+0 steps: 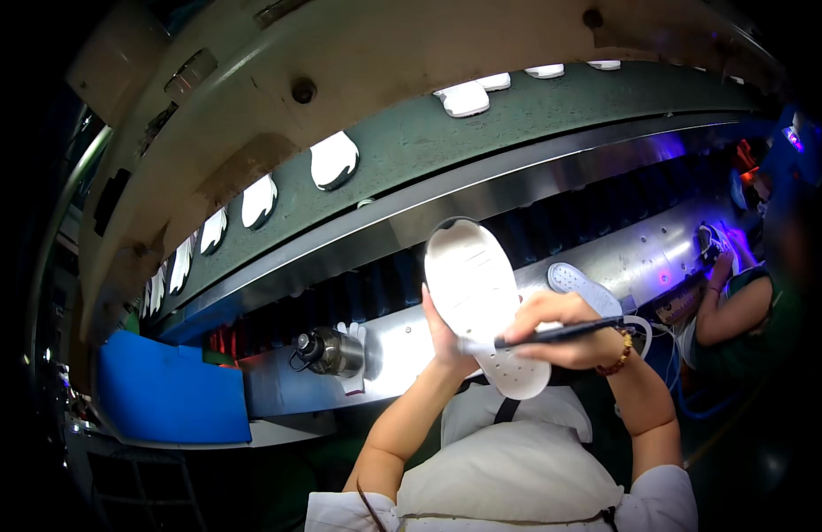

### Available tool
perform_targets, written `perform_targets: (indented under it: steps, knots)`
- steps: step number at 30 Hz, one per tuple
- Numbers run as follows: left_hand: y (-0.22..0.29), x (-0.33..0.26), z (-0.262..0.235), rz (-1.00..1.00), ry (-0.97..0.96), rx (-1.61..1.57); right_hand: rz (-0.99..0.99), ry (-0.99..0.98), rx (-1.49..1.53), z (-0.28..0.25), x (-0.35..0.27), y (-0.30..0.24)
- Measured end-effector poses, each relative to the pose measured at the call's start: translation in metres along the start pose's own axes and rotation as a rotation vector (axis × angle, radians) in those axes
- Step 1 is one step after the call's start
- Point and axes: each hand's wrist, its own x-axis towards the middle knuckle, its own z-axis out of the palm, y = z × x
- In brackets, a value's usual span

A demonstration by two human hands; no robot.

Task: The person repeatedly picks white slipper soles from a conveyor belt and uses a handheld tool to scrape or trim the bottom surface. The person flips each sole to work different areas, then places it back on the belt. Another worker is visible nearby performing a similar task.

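Note:
My left hand holds a white shoe sole upright from behind, its flat pale face turned toward me. My right hand, with a beaded bracelet at the wrist, grips a thin black pen-like tool and lays it across the lower part of the sole. A thin tube or cord runs from the tool's end toward the right. A second white sole with a dotted tread lies on the metal ledge just behind my right hand.
A green conveyor belt above carries several white soles. A metal canister stands on the ledge at left, beside a blue panel. Another person's arm works at the right under purple light.

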Motion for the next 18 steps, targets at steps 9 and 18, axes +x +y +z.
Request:
perform_targets:
  steps: [9, 18]
  knots:
    - [0.016, 0.017, 0.01, 0.238, -0.227, 0.35, -0.024, -0.06, 0.023, -0.009, -0.007, -0.004]
    - [0.03, 0.022, 0.025, 0.319, -0.311, 0.388, -0.029, 0.018, 0.202, -0.023, -0.019, 0.012]
